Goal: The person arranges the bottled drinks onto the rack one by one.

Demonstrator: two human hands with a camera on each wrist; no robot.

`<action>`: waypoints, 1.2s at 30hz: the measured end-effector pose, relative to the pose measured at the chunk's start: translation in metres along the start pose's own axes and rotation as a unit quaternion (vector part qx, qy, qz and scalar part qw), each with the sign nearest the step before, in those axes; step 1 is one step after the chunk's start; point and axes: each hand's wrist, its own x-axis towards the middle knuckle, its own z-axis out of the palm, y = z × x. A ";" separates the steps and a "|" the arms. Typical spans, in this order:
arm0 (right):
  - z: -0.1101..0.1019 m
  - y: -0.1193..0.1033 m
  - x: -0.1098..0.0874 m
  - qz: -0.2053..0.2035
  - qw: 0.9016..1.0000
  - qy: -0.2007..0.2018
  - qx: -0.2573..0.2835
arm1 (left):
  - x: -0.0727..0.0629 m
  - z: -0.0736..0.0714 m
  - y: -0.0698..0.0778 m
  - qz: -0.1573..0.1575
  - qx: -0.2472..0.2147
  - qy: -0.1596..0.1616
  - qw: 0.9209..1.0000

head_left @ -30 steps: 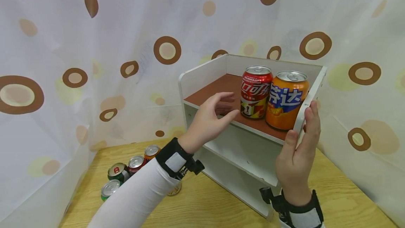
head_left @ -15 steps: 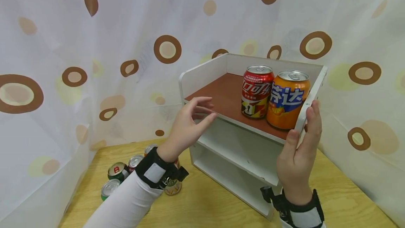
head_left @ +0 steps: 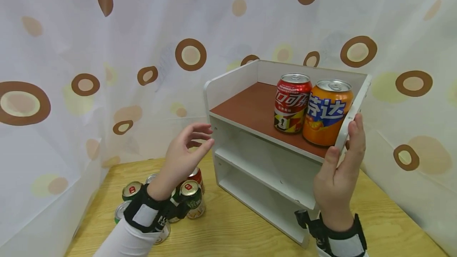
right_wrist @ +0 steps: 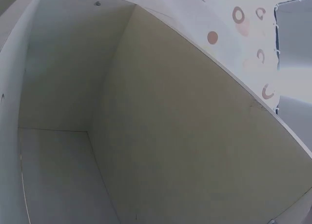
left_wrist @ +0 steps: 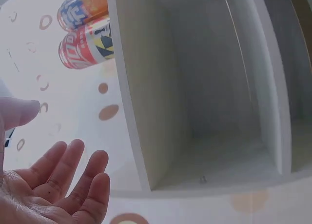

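Note:
My left hand (head_left: 183, 158) hangs in the air left of the white shelf unit (head_left: 262, 173), fingers loosely bent and holding nothing. In the left wrist view its palm and fingertips show beside the unit's open compartments. My right hand (head_left: 339, 173) rests along the unit's right side panel, fingers fairly straight on the outer side and thumb at the front edge. On the brown top shelf (head_left: 239, 106), a red cola can (head_left: 292, 102) and an orange soda can (head_left: 326, 112) stand upright side by side near the right panel. The right wrist view shows a compartment's inside, not the hand.
Several cans stand on the wooden table (head_left: 228, 233) at the left, partly hidden by my left forearm; a dark green can (head_left: 191, 193) is among them. A dotted curtain (head_left: 143, 31) hangs behind. The unit has lower white shelves (head_left: 264, 173).
My left hand has moved left and down, away from the cans on the top shelf, towards the group on the table. My right hand stays at the side panel.

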 end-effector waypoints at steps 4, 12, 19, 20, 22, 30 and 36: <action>0.000 0.000 0.000 0.001 1.000 -0.002 -0.002 | -0.014 -0.011 -0.011 -0.021 0.011 0.006 1.000; -0.001 -0.001 0.001 -0.002 1.000 0.003 0.001 | -0.042 -0.027 -0.030 -0.060 0.052 0.013 0.997; -0.002 -0.001 0.001 0.002 1.000 0.001 -0.001 | -0.062 -0.037 -0.050 -0.071 0.119 0.027 0.990; -0.002 -0.001 0.001 0.002 1.000 0.000 -0.001 | -0.065 -0.038 -0.053 -0.079 0.120 0.027 0.989; -0.002 0.000 0.001 0.003 1.000 -0.003 0.000 | -0.071 -0.041 -0.057 -0.102 0.117 0.023 0.988; -0.006 -0.001 0.003 0.015 1.000 -0.012 -0.013 | -0.086 -0.047 -0.072 -0.161 0.125 0.000 0.979; -0.010 -0.002 0.005 0.019 0.999 -0.022 -0.018 | -0.097 -0.050 -0.079 -0.193 0.144 -0.009 0.971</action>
